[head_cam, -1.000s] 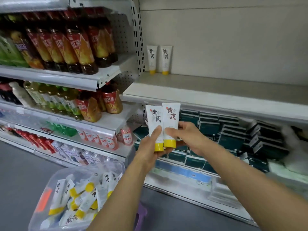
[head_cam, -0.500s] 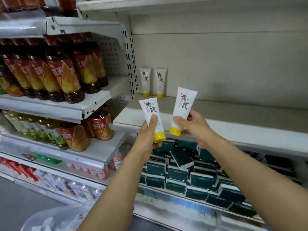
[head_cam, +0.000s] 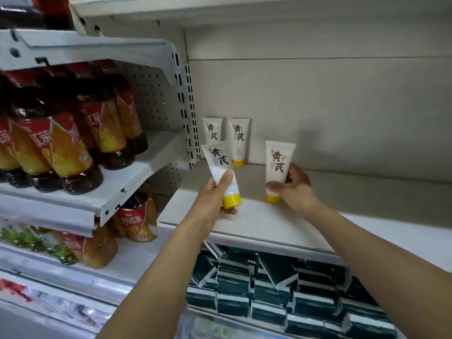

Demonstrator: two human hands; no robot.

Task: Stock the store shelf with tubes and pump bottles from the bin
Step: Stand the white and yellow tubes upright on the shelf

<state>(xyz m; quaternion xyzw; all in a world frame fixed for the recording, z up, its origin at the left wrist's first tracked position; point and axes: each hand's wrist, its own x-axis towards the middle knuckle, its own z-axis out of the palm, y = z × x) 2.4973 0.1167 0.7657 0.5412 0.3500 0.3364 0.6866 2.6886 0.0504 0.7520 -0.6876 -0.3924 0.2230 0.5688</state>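
Observation:
My left hand (head_cam: 212, 199) grips a white tube with a yellow cap (head_cam: 221, 167), tilted to the left above the front of the white shelf (head_cam: 256, 221). My right hand (head_cam: 293, 187) holds a second white tube (head_cam: 278, 162) upright, cap down, at or just above the shelf surface. Two more tubes of the same kind, one at the left (head_cam: 212, 130) and one beside it (head_cam: 239, 140), stand cap down at the shelf's back left corner against the wall. The bin is out of view.
To the left, a perforated upright (head_cam: 188, 101) divides this bay from shelves of dark bottled drinks (head_cam: 61, 148). Below the tube shelf sit several rows of dark green boxes (head_cam: 281, 289). Another shelf (head_cam: 220, 11) hangs overhead.
Both hands have risen and reached forward over the shelf with their tubes. The right tube has come down to an upright stance near the shelf surface. The bin has dropped out of view.

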